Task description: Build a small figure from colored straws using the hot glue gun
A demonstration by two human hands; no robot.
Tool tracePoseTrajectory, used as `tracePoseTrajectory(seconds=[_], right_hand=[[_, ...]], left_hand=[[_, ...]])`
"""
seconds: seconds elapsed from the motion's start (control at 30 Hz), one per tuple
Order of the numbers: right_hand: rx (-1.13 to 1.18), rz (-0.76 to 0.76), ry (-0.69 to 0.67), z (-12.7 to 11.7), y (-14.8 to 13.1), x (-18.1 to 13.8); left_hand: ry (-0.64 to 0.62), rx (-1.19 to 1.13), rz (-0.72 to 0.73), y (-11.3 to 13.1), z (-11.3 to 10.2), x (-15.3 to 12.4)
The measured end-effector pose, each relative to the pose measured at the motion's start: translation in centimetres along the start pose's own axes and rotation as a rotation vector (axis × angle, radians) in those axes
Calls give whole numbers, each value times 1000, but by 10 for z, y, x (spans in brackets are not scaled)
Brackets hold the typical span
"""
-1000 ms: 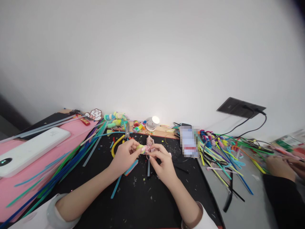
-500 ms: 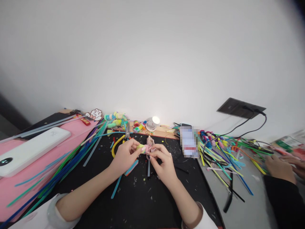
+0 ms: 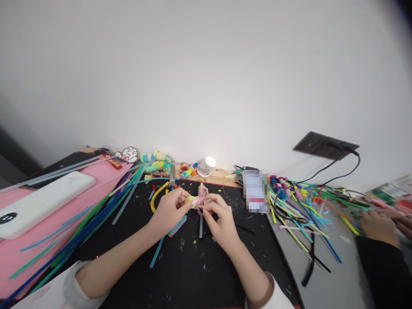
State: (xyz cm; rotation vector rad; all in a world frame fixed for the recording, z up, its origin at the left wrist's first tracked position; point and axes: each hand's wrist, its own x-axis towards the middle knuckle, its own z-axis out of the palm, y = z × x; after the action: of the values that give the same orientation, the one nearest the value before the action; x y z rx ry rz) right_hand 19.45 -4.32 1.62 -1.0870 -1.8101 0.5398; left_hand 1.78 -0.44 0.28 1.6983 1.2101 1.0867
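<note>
Both my hands meet over a black mat (image 3: 193, 274) near its far edge. My left hand (image 3: 167, 211) is closed, pinching the yellow-green end of a small fuzzy pipe-cleaner piece (image 3: 195, 201). My right hand (image 3: 219, 219) is closed too, its fingertips pinching the pink part of the same piece. A blue stick (image 3: 200, 226) lies on the mat under my hands.
Long coloured pipe cleaners (image 3: 96, 214) fan out at left over a pink board (image 3: 48, 227) bearing a white case (image 3: 41, 201). A phone (image 3: 255, 191), more pipe cleaners (image 3: 302, 206) and black cables lie at right. Another person's hands (image 3: 383, 223) work at the far right.
My fingers have shifted slightly on the small fuzzy piece. The other person's hands at the right have moved a little.
</note>
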Motion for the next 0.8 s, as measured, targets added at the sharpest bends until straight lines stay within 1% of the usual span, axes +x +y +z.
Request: tracePoseTrajectory(seconds=[0.3,0.8], right_hand=[[26,36,-6,1,1,-2],[47,33,8,1,2,-1]], left_hand=[[-10,-12,2,0,0,-1],[-17,-39,9,0,0,0]])
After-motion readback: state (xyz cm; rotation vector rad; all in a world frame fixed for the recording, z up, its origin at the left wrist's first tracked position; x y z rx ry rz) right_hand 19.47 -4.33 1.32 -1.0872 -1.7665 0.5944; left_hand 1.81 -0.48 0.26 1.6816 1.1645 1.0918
